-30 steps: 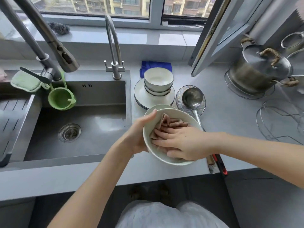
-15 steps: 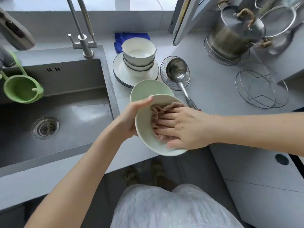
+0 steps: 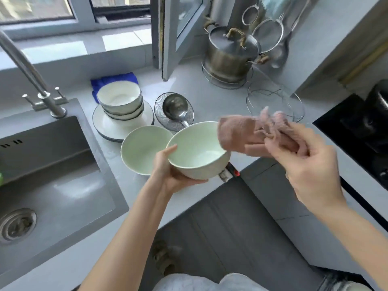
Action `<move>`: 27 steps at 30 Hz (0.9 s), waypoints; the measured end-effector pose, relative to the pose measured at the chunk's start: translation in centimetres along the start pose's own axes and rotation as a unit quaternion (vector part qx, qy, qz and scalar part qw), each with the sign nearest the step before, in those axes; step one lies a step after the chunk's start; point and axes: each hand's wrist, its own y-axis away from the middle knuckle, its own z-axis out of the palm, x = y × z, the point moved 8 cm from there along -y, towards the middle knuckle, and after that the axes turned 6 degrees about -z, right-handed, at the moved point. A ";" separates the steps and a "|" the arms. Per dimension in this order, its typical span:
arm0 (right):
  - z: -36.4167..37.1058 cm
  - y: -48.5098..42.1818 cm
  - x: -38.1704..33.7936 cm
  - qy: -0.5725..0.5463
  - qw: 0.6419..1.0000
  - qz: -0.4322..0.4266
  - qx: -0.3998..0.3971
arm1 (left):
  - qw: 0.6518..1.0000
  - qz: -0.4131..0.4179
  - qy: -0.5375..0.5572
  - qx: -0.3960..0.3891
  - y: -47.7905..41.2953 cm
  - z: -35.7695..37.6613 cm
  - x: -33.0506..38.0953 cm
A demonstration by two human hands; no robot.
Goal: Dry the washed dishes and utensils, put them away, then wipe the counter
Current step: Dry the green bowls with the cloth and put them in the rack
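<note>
Left hand point(image 3: 168, 175): grips the bowl point(image 3: 195, 148), thumb over the near rim, fingers curled under the base. The bowl is pale green, mouth up, and held off the bench point(image 3: 210, 89) above its front edge.

Right hand point(image 3: 304, 164): fingers curled round a bunched pink cloth point(image 3: 237, 135), held up to the right of the bowl. The free end of the cloth overlaps the bowl's right rim in view. Whether the two touch cannot be told.

Items on the bench:
- Second bowl point(image 3: 142, 150), pale green, mouth up, just left of the held bowl and partly behind the left hand.
- White bowls point(image 3: 119, 97), stacked on a pile of plates point(image 3: 109, 127) behind the second bowl.
- Blue cloth point(image 3: 113, 79), behind the stack, by the wall.
- Ladle point(image 3: 175, 107), lying in a wire skimmer point(image 3: 160, 111) to the right of the plates. Its handle runs under the held bowl, and a red grip end shows below it.
- Lidded pot point(image 3: 231, 55) on a wire stand at the rear right.
- Wire rack point(image 3: 273, 101), in front of the pot.

The sink point(image 3: 52, 175) lies to the left, with the tap point(image 3: 31, 76) at its rear edge.
</note>
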 end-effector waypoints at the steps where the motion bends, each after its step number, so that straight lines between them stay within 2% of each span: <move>1: -2.2 0.7 0.2 0.008 0.999 -0.003 0.032 | 1.000 -0.003 0.011 -0.017 -0.1 1.2 -0.7; 4: -4.2 3.9 2.1 0.077 0.996 0.002 0.035 | 0.996 -0.013 -0.010 -0.090 -0.7 6.4 -4.5; 7: -6.2 6.1 4.9 0.157 0.986 -0.049 0.039 | 0.987 -0.009 -0.114 -0.116 -1.2 12.5 -9.3; 12: -19.7 7.9 2.8 0.091 0.970 -0.025 0.223 | 0.957 0.055 -0.274 -0.084 -1.4 21.3 -16.9; 13: -23.1 8.3 2.2 0.081 0.970 -0.023 0.227 | 0.947 0.062 -0.305 -0.076 -1.3 22.7 -18.6; 15: -28.8 8.6 1.7 0.038 0.985 0.007 0.168 | 0.924 0.060 -0.369 -0.081 -1.2 25.2 -22.3; 17: -33.6 9.4 2.5 -0.048 0.988 0.081 0.120 | 0.902 0.045 -0.421 -0.088 -1.5 27.3 -25.9; 20: -39.0 13.1 5.2 -0.176 0.952 0.214 0.129 | 0.869 0.030 -0.479 -0.115 -2.7 30.3 -31.5; 22: -41.8 16.2 6.9 -0.218 0.926 0.263 0.161 | 0.866 0.020 -0.483 -0.126 -3.7 31.7 -35.0; 25: -45.7 21.4 9.8 -0.252 0.848 0.345 0.312 | 0.879 0.022 -0.462 -0.114 -5.8 33.4 -39.7; 27: -46.9 24.2 10.8 -0.293 0.788 0.355 0.408 | 0.881 0.051 -0.459 -0.098 -7.0 34.8 -42.3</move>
